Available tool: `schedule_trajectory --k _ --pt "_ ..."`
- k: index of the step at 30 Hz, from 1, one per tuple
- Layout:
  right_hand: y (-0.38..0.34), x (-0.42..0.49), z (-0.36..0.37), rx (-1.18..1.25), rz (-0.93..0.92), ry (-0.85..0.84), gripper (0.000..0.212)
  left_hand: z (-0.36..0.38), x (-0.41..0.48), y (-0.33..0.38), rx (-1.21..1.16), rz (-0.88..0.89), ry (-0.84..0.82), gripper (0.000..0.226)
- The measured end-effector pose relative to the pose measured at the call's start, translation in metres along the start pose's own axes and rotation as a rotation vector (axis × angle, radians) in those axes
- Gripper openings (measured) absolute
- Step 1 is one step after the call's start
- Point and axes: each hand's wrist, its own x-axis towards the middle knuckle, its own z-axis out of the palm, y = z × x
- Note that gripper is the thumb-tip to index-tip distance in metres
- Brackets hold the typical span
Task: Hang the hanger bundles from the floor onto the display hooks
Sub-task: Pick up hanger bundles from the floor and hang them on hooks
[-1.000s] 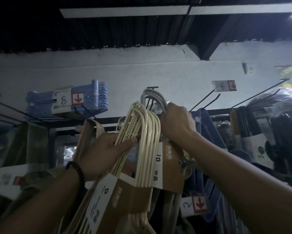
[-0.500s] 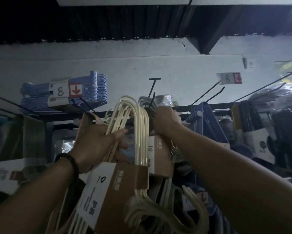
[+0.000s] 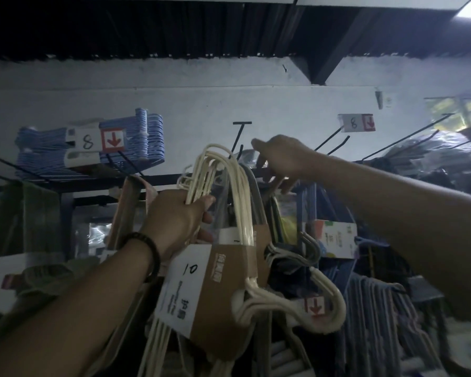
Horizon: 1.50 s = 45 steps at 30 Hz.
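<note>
- Our left hand (image 3: 174, 216) holds the cream hanger bundle (image 3: 241, 205) up at rail height. The fingers are curled tight round the gathered wire necks, just under the hook loops.
- Gripping at the necks leaves the loops free above the fist, which looks deliberate so they can slide over a peg.
- The cardboard sleeve (image 3: 223, 289) marked "10" bands the bundle lower down. The rest dangles below it, tilted toward us.
- Our right hand (image 3: 280, 159) holds nothing. Its fingers are spread and relaxed, just beside the base of the black display hook (image 3: 239, 137).
- Our guess is that the right hand is there to steady or clear the peg for the next load.
- Grey hangers (image 3: 256, 194) sit right behind the cream loops, touching or nearly so. We can't tell if they are seated on the peg.
- Step in hand is lining the cream loops up with the T-ended hook tip. The bundle is not yet on it.
- Snag risk: the cream loops are fanned out rather than stacked, so some may miss the tip. The grey ones also crowd the same spot.
- Bare hooks (image 3: 328, 142) near the "8" price tag (image 3: 356, 123) offer spare room to the right.
- Blue hangers (image 3: 144, 140) are stacked up left, well apart.
</note>
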Motion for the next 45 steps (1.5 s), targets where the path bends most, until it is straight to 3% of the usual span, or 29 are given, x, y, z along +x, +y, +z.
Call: schedule_trajectory --k 2,5,9,12,17,20,25,30,34,37,39,42,45 --pt "-0.016 -0.016 -0.013 0.200 0.012 -0.131 0.079 0.012 0.006 0.008 -0.034 -0.012 0.036 0.021" --pt "-0.037 -0.042 -0.016 0.049 -0.049 -0.200 0.071 0.027 0.014 0.022 -0.128 -0.055 0.097 0.020" --pt "-0.046 -0.054 -0.005 -0.257 -0.148 0.044 0.031 0.049 0.016 0.035 -0.167 -0.019 0.122 0.017" --pt "-0.043 -0.045 -0.001 -0.501 -0.179 0.249 0.028 0.059 0.017 0.036 -0.036 0.103 0.164 0.021" --pt "-0.027 -0.022 0.007 -0.523 -0.110 0.235 0.031 0.063 0.031 0.034 0.241 0.226 0.165 0.028" --pt "-0.016 -0.013 0.021 -0.489 -0.099 0.278 0.010 0.060 0.038 0.026 0.462 0.258 0.169 0.032" --pt "0.000 0.002 0.048 -0.501 -0.101 0.294 0.022 0.059 0.048 0.008 0.724 0.253 0.142 0.042" --pt "0.019 0.026 0.072 -0.459 -0.029 0.174 0.023 0.063 0.063 -0.004 0.927 0.236 0.148 0.034" --pt "0.040 0.032 0.088 -0.416 -0.012 0.180 0.015 0.075 0.052 -0.032 0.934 0.248 0.211 0.044" --pt "0.050 0.033 0.089 -0.389 -0.027 0.165 0.009 0.088 0.032 -0.045 0.811 0.372 0.370 0.030" --pt "0.055 0.033 0.090 -0.382 -0.050 0.154 0.009 0.092 0.017 -0.057 0.855 0.464 0.386 0.027" --pt "0.061 0.029 0.092 -0.355 -0.056 0.145 0.011 0.088 0.002 -0.075 1.002 0.514 0.372 0.045" --pt "0.065 0.014 0.089 -0.387 -0.084 0.099 0.032 0.074 -0.013 -0.080 1.191 0.497 0.290 0.064"
